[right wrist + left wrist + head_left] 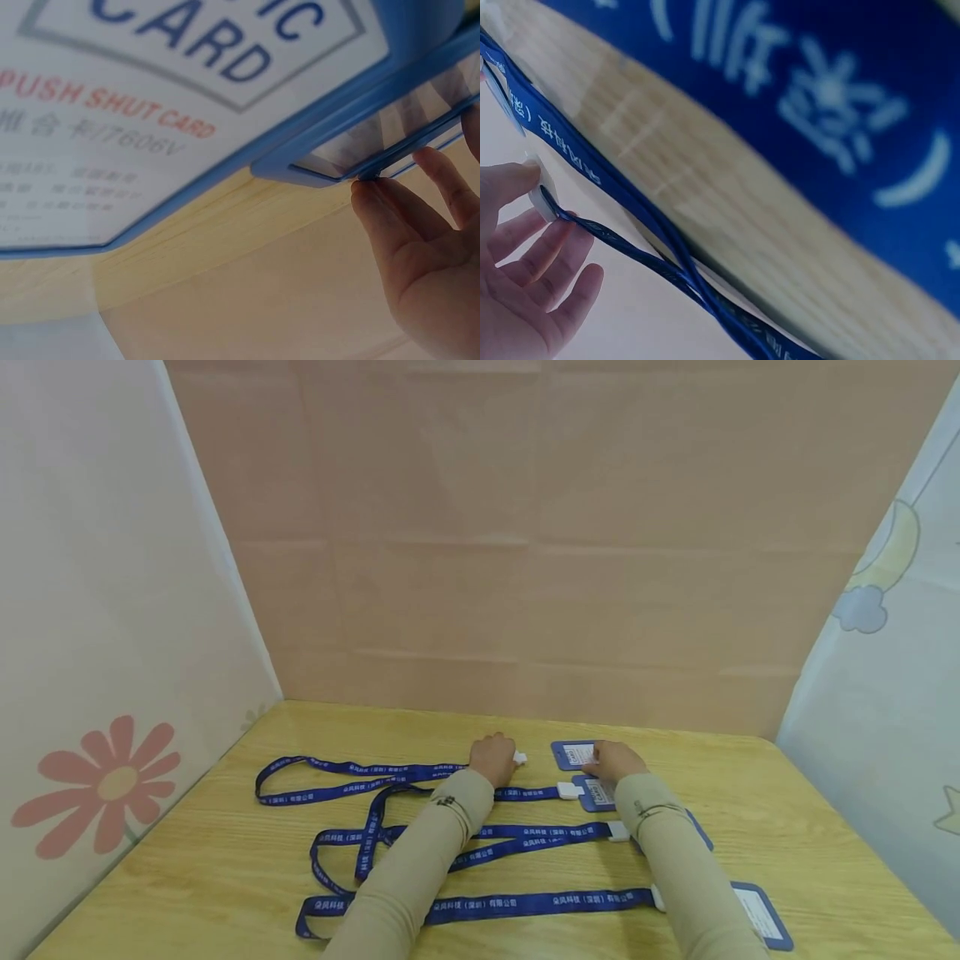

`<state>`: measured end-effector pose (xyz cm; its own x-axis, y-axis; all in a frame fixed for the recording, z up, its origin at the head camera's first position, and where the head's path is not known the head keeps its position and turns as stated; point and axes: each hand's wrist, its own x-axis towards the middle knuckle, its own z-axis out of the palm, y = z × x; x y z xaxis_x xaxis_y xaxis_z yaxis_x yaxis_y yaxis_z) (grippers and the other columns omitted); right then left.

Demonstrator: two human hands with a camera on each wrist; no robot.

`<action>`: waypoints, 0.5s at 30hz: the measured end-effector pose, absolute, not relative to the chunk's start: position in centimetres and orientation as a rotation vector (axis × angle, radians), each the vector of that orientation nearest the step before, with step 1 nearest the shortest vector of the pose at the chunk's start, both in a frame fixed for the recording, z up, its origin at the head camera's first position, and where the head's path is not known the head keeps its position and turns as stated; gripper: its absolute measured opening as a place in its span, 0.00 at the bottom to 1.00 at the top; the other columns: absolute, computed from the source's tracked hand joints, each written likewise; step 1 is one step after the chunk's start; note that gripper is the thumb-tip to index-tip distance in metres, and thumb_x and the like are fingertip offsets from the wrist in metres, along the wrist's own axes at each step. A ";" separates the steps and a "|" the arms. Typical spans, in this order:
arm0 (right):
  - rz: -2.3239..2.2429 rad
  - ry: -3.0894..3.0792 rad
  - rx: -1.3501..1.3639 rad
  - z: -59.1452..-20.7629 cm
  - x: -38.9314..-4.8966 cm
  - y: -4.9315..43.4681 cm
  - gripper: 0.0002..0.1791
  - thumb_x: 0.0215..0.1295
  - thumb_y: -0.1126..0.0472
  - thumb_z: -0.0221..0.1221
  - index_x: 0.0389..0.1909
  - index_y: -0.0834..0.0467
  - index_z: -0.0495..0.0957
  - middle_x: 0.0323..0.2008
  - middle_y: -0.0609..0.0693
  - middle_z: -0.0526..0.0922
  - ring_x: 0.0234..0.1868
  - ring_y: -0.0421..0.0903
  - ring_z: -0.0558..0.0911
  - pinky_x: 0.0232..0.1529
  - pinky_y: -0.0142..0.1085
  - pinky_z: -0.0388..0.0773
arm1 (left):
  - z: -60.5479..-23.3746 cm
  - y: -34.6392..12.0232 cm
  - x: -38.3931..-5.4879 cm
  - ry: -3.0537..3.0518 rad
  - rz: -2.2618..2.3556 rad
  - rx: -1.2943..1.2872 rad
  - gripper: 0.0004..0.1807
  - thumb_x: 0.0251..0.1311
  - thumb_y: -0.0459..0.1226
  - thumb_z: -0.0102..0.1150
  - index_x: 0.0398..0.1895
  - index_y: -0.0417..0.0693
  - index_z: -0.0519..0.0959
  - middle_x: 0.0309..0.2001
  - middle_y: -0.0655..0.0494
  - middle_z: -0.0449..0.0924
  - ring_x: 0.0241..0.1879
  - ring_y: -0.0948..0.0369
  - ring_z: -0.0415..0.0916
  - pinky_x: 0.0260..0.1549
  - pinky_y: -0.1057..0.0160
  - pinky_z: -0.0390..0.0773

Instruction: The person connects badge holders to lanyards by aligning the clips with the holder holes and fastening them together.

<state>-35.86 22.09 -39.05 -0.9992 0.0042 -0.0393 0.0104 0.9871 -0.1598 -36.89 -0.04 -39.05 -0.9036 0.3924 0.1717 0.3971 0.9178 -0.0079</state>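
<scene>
My left hand (492, 760) is at the far side of the table, pinching the white clip (544, 191) of the farthest blue lanyard (360, 769) between thumb and fingers. That lanyard's loop trails off to the left. To the right, my right hand (617, 761) pinches the edge of the farthest blue card holder (567, 755) with thumb and fingertips. A gap separates the clip from this holder. Just in front lies a second card holder (597, 793), beside the white clip (570, 790) of another lanyard; it fills much of the right wrist view.
Two more blue lanyards lie nearer, one ending in a white clip (618, 831), the nearest strap (540, 906) running below it. Their card holders, one at the front right (780, 935), are partly covered by my right sleeve (675, 860). Cloth walls enclose the wooden table (187, 877).
</scene>
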 end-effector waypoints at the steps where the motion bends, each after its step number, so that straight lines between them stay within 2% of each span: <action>1: -0.248 3.096 0.009 -39.0 -35.8 22.1 0.18 0.60 0.52 0.61 0.41 0.64 0.75 0.35 0.57 0.82 0.33 0.48 0.79 0.40 0.45 0.77 | -39.1 0.0 -36.9 -2.906 -0.044 -0.599 0.13 0.59 0.49 0.59 0.38 0.50 0.82 0.35 0.55 0.80 0.34 0.59 0.79 0.33 0.60 0.80; 7: -0.244 3.104 0.001 -39.0 -35.7 21.8 0.18 0.60 0.53 0.61 0.41 0.65 0.75 0.35 0.58 0.82 0.34 0.50 0.80 0.40 0.45 0.77 | -39.4 0.0 -37.1 -2.889 -0.093 -0.567 0.14 0.57 0.49 0.60 0.38 0.49 0.80 0.35 0.55 0.82 0.34 0.59 0.81 0.31 0.59 0.80; 15: -0.243 3.102 0.033 -38.9 -35.6 21.1 0.19 0.60 0.53 0.61 0.41 0.65 0.76 0.35 0.58 0.83 0.34 0.49 0.80 0.41 0.46 0.78 | -39.3 -0.1 -37.1 -2.839 -0.119 -0.540 0.14 0.57 0.49 0.60 0.36 0.48 0.79 0.30 0.55 0.83 0.28 0.59 0.81 0.25 0.62 0.79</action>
